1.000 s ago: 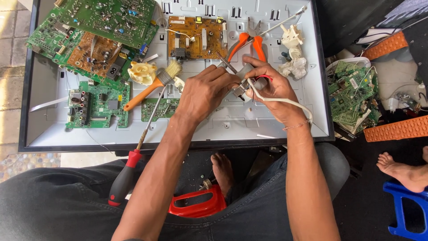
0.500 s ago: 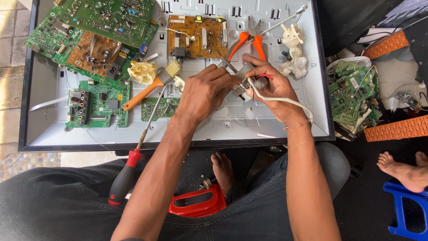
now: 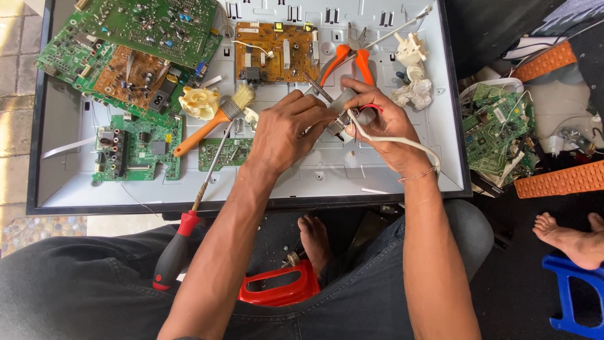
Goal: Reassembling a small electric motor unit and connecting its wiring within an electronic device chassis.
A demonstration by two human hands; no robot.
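Fingers [image 3: 314, 116] of both hands are pinching a small grey part [image 3: 343, 104] with a white cable [image 3: 402, 141], just below the orange pliers [image 3: 346, 60]; pulling needs care.

This looked like a small floor-level electronics repair spot, not a proper bench. The worker sat on the ground with an opened flat-screen panel [image 3: 377, 182] as the work surface, green circuit boards [image 3: 145, 25] piled at upper left and more scrap boards [image 3: 497, 129] heaped at right. A screwdriver [image 3: 182, 242], a brush [image 3: 217, 119] and orange-handled pliers [image 3: 349, 60] lay around (bare feet everywhere too), with paving tiles [image 3: 19, 56] at far left.
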